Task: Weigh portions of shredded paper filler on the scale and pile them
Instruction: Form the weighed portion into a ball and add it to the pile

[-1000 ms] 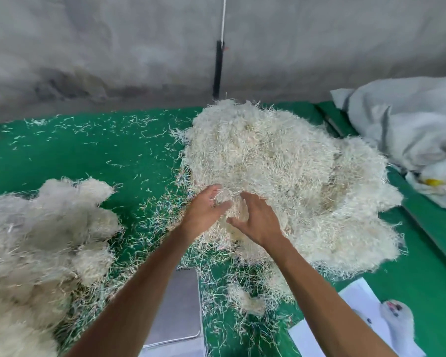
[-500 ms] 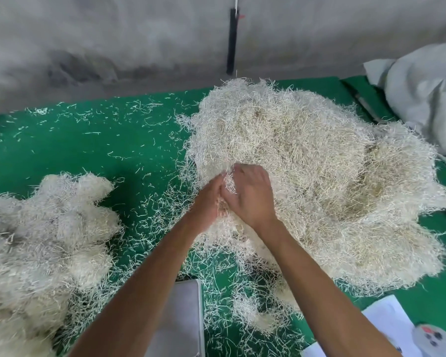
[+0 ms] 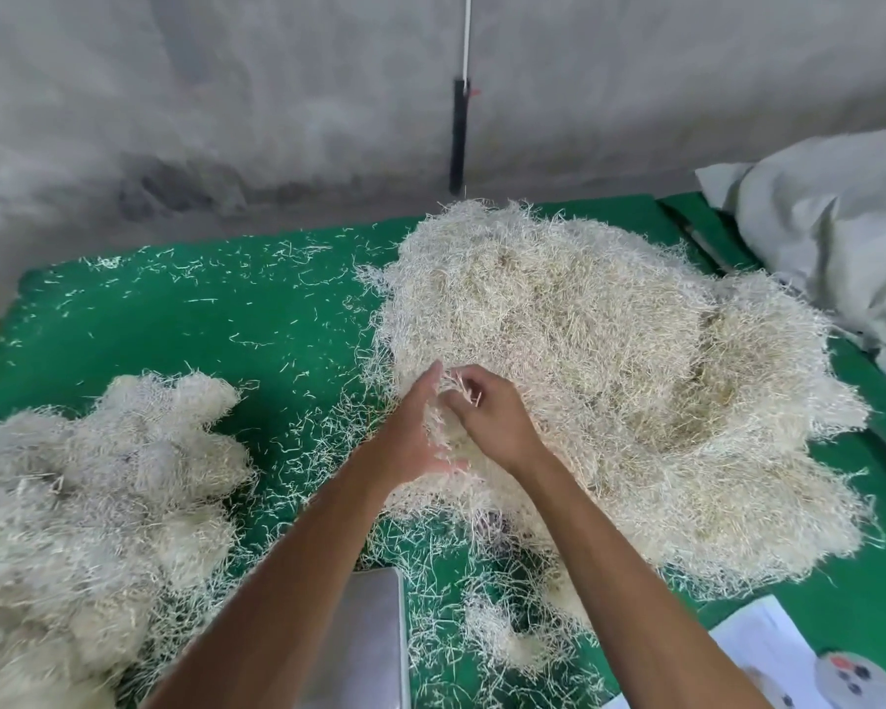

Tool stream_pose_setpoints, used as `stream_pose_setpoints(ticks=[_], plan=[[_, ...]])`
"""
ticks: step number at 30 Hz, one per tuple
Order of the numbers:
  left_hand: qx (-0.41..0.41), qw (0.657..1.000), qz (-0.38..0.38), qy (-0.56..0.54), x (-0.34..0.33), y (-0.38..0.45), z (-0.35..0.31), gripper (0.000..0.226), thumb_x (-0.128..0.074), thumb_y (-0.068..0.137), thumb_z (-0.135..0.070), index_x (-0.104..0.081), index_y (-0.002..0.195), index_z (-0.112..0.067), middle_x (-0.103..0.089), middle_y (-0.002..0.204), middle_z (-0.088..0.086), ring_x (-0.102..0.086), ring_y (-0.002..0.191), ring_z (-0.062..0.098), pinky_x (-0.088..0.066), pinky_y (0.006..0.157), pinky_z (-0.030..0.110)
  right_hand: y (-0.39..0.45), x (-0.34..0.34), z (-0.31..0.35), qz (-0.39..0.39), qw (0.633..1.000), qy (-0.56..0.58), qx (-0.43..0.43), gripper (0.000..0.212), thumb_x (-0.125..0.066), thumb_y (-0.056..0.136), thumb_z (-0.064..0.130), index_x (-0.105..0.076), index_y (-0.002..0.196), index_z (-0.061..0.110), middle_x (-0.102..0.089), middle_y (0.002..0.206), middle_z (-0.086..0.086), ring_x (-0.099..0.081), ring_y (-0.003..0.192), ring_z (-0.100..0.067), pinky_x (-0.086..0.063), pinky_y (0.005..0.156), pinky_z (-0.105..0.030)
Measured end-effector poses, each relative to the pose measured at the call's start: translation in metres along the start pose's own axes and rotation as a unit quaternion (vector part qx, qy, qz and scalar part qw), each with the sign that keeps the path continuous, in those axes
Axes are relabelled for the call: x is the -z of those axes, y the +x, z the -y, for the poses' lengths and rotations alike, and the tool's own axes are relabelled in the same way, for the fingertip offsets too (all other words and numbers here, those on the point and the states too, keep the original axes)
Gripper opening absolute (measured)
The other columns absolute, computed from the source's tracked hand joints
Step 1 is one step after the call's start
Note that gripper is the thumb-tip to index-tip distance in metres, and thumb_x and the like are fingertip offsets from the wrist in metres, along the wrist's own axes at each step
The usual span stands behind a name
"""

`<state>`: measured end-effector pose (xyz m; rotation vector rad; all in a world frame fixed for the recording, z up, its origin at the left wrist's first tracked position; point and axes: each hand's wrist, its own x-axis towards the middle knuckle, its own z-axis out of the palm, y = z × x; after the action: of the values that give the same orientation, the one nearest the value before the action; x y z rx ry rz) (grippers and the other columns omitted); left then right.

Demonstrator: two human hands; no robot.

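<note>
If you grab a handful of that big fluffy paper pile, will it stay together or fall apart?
Probably it clings in a loose clump: the big pile is tangled thin strips. Bits likely drop off, judging by the strands scattered on the green table. It looks light and floppy.

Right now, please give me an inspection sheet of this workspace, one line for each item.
Surface: green table cover, strewn with loose paper shreds.
Job's things: large heap of shredded filler at centre-right; pile of portions at the left; scale platform at the bottom, partly hidden by the left forearm, nothing seen on it.
Clutter: small clump of filler beside the scale; white paper sheet; round white device, type unclear.
Hands: left hand and right hand together hold a tuft at the heap's near edge.
Cables: white cord with a black part hangs on the wall.
Surroundings: grey wall; grey sack at the right.
</note>
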<state>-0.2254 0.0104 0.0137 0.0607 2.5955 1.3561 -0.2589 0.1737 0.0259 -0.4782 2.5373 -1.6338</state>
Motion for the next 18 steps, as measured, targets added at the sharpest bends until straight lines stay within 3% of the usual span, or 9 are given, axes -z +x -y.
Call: stream_pose_setpoints(ticks=[3, 5, 7, 8, 10, 12, 14, 15, 18], plan=[[-0.02, 0.993, -0.11, 0.038, 0.017, 0.007, -0.02, 0.087, -0.083, 0.078, -0.007, -0.036, 0.149, -0.023, -0.051, 0.127, -0.005, -0.059, 0.096, -0.001, -0.052, 0.076, 0.009, -0.006, 0.004, 0.014, -0.057, 0.994, 0.088, 0.024, 0.034, -0.054, 0.099, 0.054, -0.069, 0.115, 0.029, -0.066, 0.107, 0.018, -0.063, 0.095, 0.0, -0.052, 0.089, -0.017], [-0.032, 0.985, -0.166, 0.017, 0.034, 0.011, -0.023, 0.068, -0.073, 0.08, 0.011, -0.048, 0.138, -0.012, -0.056, 0.116, -0.005, -0.063, 0.088, 0.005, -0.055, 0.064, 0.013, -0.011, 0.009, -0.003, -0.143, 0.989, 0.0, 0.033, 0.043, -0.051, 0.101, 0.056, -0.062, 0.131, 0.027, -0.062, 0.13, 0.012, -0.059, 0.116, -0.007, -0.049, 0.106, -0.037], [-0.074, 0.979, -0.184, -0.041, 0.049, 0.006, -0.023, 0.055, -0.068, 0.08, 0.018, -0.053, 0.122, -0.014, -0.065, 0.107, 0.006, -0.065, 0.08, 0.015, -0.053, 0.054, 0.018, -0.014, 0.011, -0.028, -0.092, 0.979, -0.178, -0.024, 0.063, -0.056, 0.099, 0.057, -0.045, 0.15, 0.022, -0.056, 0.142, 0.002, -0.056, 0.125, -0.017, -0.04, 0.115, -0.048], [-0.074, 0.978, -0.187, -0.045, 0.051, 0.004, -0.027, 0.056, -0.065, 0.08, 0.02, -0.052, 0.121, -0.017, -0.064, 0.111, 0.012, -0.063, 0.083, 0.016, -0.053, 0.056, 0.016, -0.017, 0.008, -0.044, -0.031, 0.957, -0.28, -0.072, 0.069, -0.057, 0.099, 0.055, -0.038, 0.153, 0.018, -0.058, 0.14, -0.002, -0.057, 0.125, -0.021, -0.037, 0.117, -0.049], [-0.028, 0.984, -0.164, -0.065, 0.048, 0.002, -0.031, 0.064, -0.055, 0.085, 0.02, -0.047, 0.136, -0.017, -0.052, 0.139, 0.018, -0.056, 0.104, 0.008, -0.047, 0.078, 0.003, -0.027, 0.0, -0.068, 0.058, 0.882, -0.448, -0.137, 0.049, -0.045, 0.105, 0.045, -0.046, 0.143, 0.014, -0.066, 0.126, -0.007, -0.062, 0.116, -0.024, -0.034, 0.119, -0.05], [0.006, 0.988, -0.136, -0.079, 0.035, -0.001, -0.026, 0.05, -0.045, 0.098, -0.007, -0.042, 0.146, -0.021, -0.037, 0.156, 0.015, -0.051, 0.129, 0.017, -0.037, 0.106, 0.018, -0.027, -0.003, -0.074, 0.065, 0.855, -0.502, -0.117, 0.031, -0.036, 0.108, 0.028, -0.064, 0.116, 0.016, -0.072, 0.102, -0.005, -0.066, 0.095, -0.019, -0.037, 0.118, -0.048], [0.07, 0.993, -0.075, -0.057, 0.023, -0.003, -0.017, 0.059, -0.058, 0.095, -0.045, -0.04, 0.148, -0.029, -0.036, 0.158, 0.006, -0.042, 0.14, 0.029, -0.038, 0.113, 0.044, -0.016, -0.005, -0.061, 0.001, 0.903, -0.425, -0.058, 0.025, -0.046, 0.103, 0.011, -0.069, 0.095, 0.019, -0.07, 0.086, 0.001, -0.062, 0.078, -0.013, -0.045, 0.11, -0.043], [0.1, 0.993, -0.032, -0.059, 0.016, -0.004, -0.008, 0.068, -0.066, 0.092, -0.045, -0.034, 0.151, -0.034, -0.033, 0.16, 0.0, -0.04, 0.141, 0.029, -0.043, 0.11, 0.048, -0.008, -0.005, -0.046, -0.04, 0.939, -0.342, -0.026, 0.023, -0.051, 0.1, 0.008, -0.066, 0.086, 0.019, -0.066, 0.078, 0.002, -0.058, 0.071, -0.011, -0.051, 0.099, -0.04], [0.017, 1.0, 0.024, -0.004, -0.005, -0.01, -0.001, 0.098, -0.071, 0.088, -0.001, -0.012, 0.159, -0.035, -0.031, 0.16, 0.012, -0.043, 0.14, 0.026, -0.051, 0.103, 0.037, 0.005, -0.002, -0.006, -0.064, 0.996, -0.037, 0.046, 0.017, -0.063, 0.098, 0.022, -0.063, 0.084, 0.032, -0.064, 0.081, 0.009, -0.059, 0.073, -0.003, -0.05, 0.075, -0.022]])
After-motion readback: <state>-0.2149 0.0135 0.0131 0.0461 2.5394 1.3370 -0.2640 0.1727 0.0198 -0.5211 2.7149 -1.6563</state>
